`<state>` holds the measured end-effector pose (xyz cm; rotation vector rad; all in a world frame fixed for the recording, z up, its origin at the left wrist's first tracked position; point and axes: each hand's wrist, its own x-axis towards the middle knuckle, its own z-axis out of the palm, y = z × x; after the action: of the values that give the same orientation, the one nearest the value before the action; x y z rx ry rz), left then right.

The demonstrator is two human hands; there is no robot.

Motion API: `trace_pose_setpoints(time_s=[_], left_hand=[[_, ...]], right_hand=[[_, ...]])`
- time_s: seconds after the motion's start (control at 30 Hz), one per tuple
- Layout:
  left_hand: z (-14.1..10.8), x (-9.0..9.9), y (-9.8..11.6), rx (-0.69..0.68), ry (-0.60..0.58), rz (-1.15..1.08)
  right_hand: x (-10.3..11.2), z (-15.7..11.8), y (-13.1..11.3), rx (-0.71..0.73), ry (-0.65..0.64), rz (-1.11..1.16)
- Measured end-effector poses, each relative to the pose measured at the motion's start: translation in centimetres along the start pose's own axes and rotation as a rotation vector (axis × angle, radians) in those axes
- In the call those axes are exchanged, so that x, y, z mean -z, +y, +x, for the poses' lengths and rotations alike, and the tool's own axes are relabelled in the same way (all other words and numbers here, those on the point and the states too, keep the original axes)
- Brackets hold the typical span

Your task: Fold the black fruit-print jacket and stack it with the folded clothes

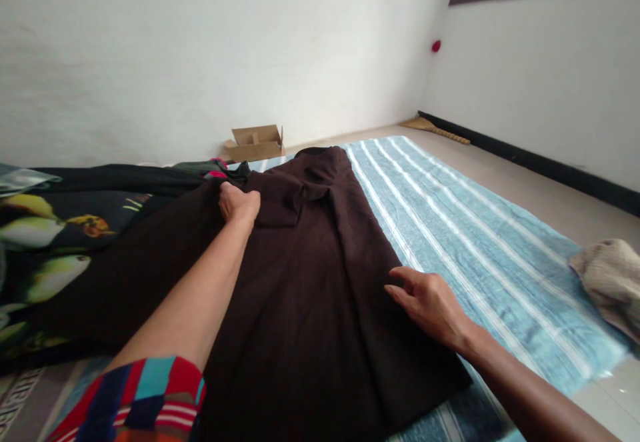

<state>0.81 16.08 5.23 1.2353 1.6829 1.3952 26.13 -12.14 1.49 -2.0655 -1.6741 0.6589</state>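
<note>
A dark brown garment [295, 295], perhaps a coat, lies spread lengthwise in front of me, with one sleeve-like part folded across its upper half. My left hand [239, 203] is closed on the garment's cloth at the upper left, its fingertips hidden by the fabric. Over the garment's right edge hovers or rests my right hand [425, 299], thumb and fingers apart, with no cloth visible between them. Whether it touches the fabric I cannot tell.
Beneath lies a blue-and-white striped sheet [450, 229]. Dark printed clothes [65, 249] are heaped at left. An open cardboard box [256, 142] stands by the wall. A beige cloth [610, 282] sits at right, and a broom [435, 129] lies near the far corner.
</note>
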Motion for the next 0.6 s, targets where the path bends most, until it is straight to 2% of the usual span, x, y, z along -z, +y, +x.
trace_pose_setpoints(time_s=[0.07, 0.13, 0.2, 0.27, 0.33, 0.4, 0.6], left_hand=[[-1.5, 0.3, 0.4, -0.208, 0.026, 0.182], [-3.2, 0.1, 0.5, -0.343, -0.009, 0.262], [-5.1, -0.4, 0.3, -0.457, -0.082, 0.341], [-6.9, -1.2, -0.1, -0.524, -0.226, 0.488], [-8.5, -2.2, -0.4, -0.510, -0.399, 0.626], [-9.8, -3.4, -0.5, -0.466, -0.514, 0.673], [-12.3, -6.3, -0.6, -0.447, -0.605, 0.673]], right_hand=[[0.3, -0.5, 1.5, -0.094, 0.084, -0.081], [0.4, -0.8, 2.6, -0.172, 0.096, -0.155], [0.3, -1.0, 3.2, -0.204, 0.042, -0.180], [0.2, -1.2, 3.2, -0.198, -0.031, -0.156], [0.1, -1.3, 3.1, -0.185, -0.082, -0.115], [0.0, -1.2, 3.1, -0.183, -0.103, -0.085], [-0.4, -0.8, 4.3, -0.178, -0.106, 0.113]])
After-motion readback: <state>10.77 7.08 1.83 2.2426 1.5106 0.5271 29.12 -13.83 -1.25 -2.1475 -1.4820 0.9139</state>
